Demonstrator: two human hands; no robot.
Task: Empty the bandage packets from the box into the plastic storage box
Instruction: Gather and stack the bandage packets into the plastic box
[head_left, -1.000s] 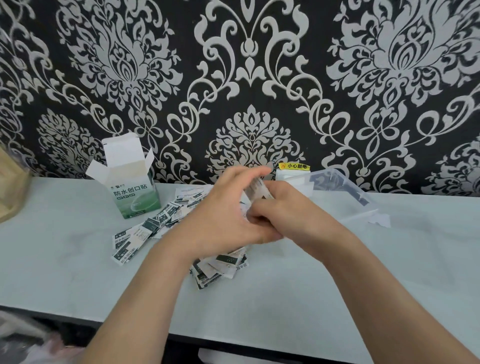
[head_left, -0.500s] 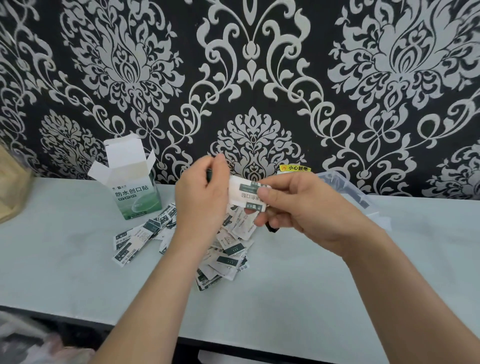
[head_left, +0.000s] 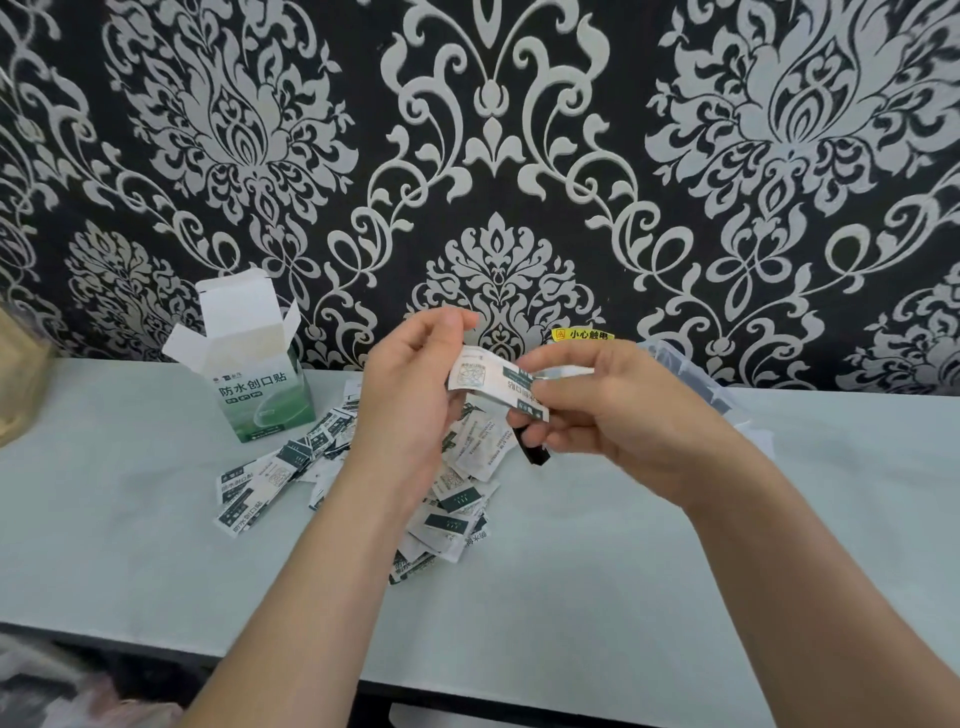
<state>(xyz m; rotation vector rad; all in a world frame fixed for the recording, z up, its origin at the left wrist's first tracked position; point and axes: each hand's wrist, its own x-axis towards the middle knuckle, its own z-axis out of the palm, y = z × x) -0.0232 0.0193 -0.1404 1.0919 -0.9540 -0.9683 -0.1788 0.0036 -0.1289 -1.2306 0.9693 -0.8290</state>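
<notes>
Both hands hold a small stack of white and dark green bandage packets (head_left: 493, 382) above the table. My left hand (head_left: 410, 400) pinches its left end and my right hand (head_left: 613, 415) grips its right end. Below them a loose pile of bandage packets (head_left: 457, 499) lies spread on the pale table, with more packets (head_left: 260, 483) to the left. The green and white bandage box (head_left: 260, 384) stands upright at the back left with its flaps open. The clear plastic storage box (head_left: 701, 379) sits behind my right hand, mostly hidden by it.
A yellow warning sticker (head_left: 584, 335) is on the patterned wall behind the hands. A tan object (head_left: 18, 384) stands at the far left edge. The table's front edge (head_left: 467, 686) runs along the bottom. A small black item (head_left: 535, 454) shows under my right fingers.
The hands lifted from the pile on the table with a stack of packets. They now hold it higher, with the stack stretched between both hands.
</notes>
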